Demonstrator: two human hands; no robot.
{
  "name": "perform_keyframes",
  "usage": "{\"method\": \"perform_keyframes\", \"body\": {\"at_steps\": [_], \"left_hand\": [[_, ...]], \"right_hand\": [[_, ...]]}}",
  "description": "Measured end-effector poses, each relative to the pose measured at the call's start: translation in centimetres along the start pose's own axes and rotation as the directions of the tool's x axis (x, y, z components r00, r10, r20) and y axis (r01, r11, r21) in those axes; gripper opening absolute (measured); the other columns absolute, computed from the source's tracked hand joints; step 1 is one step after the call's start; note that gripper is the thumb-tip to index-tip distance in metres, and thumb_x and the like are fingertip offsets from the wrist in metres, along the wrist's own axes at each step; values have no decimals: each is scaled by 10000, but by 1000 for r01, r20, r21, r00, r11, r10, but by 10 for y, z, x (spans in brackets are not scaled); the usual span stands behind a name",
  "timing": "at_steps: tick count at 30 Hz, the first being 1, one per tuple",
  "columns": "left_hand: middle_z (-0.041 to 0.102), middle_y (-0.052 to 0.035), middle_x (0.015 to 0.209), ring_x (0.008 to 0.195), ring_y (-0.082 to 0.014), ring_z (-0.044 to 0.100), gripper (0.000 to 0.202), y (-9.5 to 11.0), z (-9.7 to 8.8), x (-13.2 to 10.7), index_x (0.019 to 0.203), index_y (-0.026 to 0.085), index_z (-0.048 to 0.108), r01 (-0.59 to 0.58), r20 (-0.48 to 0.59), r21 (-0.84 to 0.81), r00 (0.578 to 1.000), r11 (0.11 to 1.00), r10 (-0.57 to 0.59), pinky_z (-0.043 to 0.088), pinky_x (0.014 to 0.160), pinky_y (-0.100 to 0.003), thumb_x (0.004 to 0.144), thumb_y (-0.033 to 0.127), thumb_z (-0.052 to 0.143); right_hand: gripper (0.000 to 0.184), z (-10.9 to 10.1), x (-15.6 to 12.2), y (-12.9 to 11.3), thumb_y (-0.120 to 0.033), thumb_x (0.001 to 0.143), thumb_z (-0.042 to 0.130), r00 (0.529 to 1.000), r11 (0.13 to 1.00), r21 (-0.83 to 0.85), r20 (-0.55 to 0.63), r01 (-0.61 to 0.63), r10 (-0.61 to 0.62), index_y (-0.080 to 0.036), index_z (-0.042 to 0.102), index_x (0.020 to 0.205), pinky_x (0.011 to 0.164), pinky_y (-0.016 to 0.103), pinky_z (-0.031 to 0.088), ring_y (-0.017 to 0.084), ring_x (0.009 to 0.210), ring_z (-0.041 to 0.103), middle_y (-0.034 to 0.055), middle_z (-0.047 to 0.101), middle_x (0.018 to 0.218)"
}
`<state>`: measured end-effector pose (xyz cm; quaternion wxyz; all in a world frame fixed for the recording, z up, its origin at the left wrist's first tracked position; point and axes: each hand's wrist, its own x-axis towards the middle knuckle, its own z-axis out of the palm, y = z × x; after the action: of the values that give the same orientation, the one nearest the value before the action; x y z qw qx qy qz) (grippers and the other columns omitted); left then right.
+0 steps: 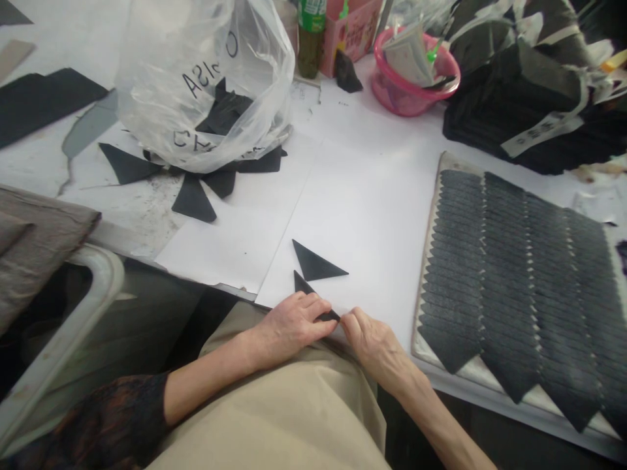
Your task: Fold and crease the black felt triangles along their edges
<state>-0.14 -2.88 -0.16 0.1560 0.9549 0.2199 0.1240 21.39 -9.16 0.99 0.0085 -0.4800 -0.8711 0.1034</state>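
At the front edge of the white work surface lies a thin black triangular piece (302, 284), partly covered by my fingers. My left hand (296, 320) grips its middle, with fingers bent over it. Thumb and forefinger of my right hand (367, 336) pinch the right-hand tip of that piece. Just beyond my hands a second black triangle (317, 262) lies flat and untouched. To the right, a pale board (431, 215) carries overlapping rows of black pointed pieces (504, 274).
A clear plastic bag (206, 72) with black pieces stands at the back left, loose black pieces (194, 198) before it. A pink basket (414, 85), a green-labelled bottle (311, 39) and a black bundle (524, 98) are at the back. A metal tube frame (98, 261) is at left.
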Motion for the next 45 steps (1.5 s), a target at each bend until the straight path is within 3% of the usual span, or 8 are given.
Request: {"method": "perform_keyframes", "body": {"at_steps": [9,15,18,24,34,39,45], "left_hand": [[584,-53,1097,968,-198,522,219,-1,3,-2,1138,242,590,17,-2,-6,1000,1000,-17,417,753,-332,961,213,465],[584,-49,1088,960,-193,514,214,-1,3,-2,1130,253,595,19,-3,-2,1000,1000,-19,406,740,-328,956,217,476],[585,-43,1077,933,-191,512,207,-1,2,-1,1119,256,598,17,-7,12,1000,1000,-17,398,717,-328,954,219,479],[589,-44,1086,936,-194,511,226,-1,3,-2,1149,260,594,24,-7,-5,1000,1000,-24,408,737,-332,948,232,495],[611,-37,1065,955,-187,528,156,0,10,-6,1057,223,619,67,-70,-94,995,993,-74,439,778,-316,939,222,516],[616,-50,1018,981,-194,530,161,5,10,6,1064,194,614,51,-171,-62,983,997,-61,442,849,-335,921,190,539],[598,-42,938,981,-205,524,99,8,7,23,887,178,613,77,-56,-93,995,993,-82,427,882,-371,920,244,547]], "right_hand": [[178,15,-1,-10,-70,946,403,978,985,104,-144,-136,150,-175,505,845,607,298,369,170,645,469,27,492,763],[118,18,-5,-7,-130,969,432,979,971,196,-119,-140,165,-179,532,932,650,291,378,164,691,503,25,531,808],[105,19,-8,-8,-156,975,447,954,938,285,-165,-197,250,-180,528,1038,675,276,398,159,742,542,32,562,856],[113,19,-12,-15,-155,973,453,904,872,400,-193,-283,382,-192,560,968,692,259,414,148,771,571,34,583,875],[110,16,-6,-24,-172,957,482,863,848,370,-188,-379,468,-191,560,881,671,272,392,150,729,551,17,561,817],[127,20,-7,-28,-182,963,479,848,854,371,-247,-365,469,-186,559,865,664,278,386,153,712,537,17,555,792],[147,23,-10,-30,-190,970,469,840,838,399,-240,-372,487,-191,554,849,674,285,391,162,729,537,22,557,791]]}}
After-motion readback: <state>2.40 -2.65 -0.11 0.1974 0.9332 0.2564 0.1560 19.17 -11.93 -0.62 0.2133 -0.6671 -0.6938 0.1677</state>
